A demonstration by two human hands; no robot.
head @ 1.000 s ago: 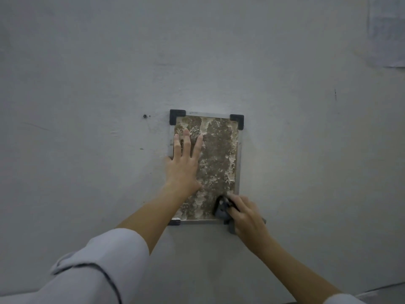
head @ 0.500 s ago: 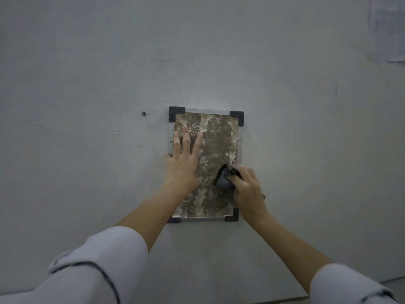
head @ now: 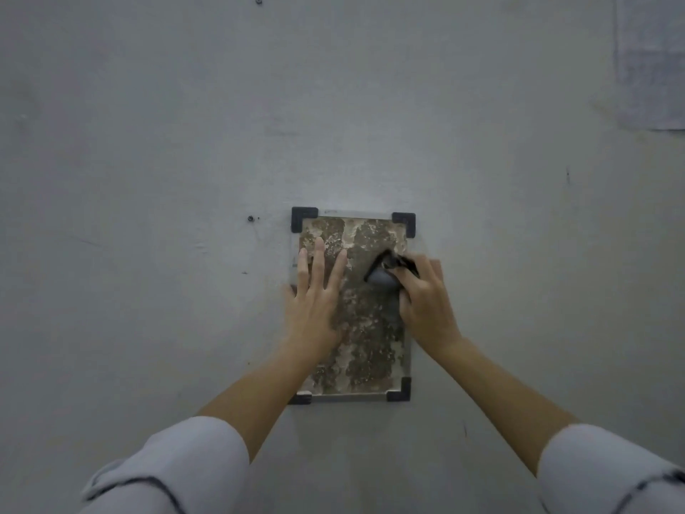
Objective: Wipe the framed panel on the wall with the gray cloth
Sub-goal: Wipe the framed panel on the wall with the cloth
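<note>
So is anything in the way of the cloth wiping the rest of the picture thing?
Yes. The left hand lies flat on the framed panel's left side, covering that part. The gray cloth, bunched in the right hand, has bare panel below it.

Framed panel (head: 365,328): upright rectangle on the gray wall (head: 148,142), mottled brown and pale surface, black brackets at its corners.
Left hand (head: 315,302): flat on the panel's left half, fingers (head: 318,254) spread and pointing toward the panel's top edge, palm partly over the panel's left rim.
Right hand (head: 426,302): at the panel's upper right, closed around the cloth.
Gray cloth (head: 383,276): bunched, pressed on the panel just below its top-right bracket.
Sleeves (head: 178,465): pale, pushed up both forearms, below the panel.
Wall marks: small dark screw (head: 250,218) left of the panel's top-left bracket.
</note>
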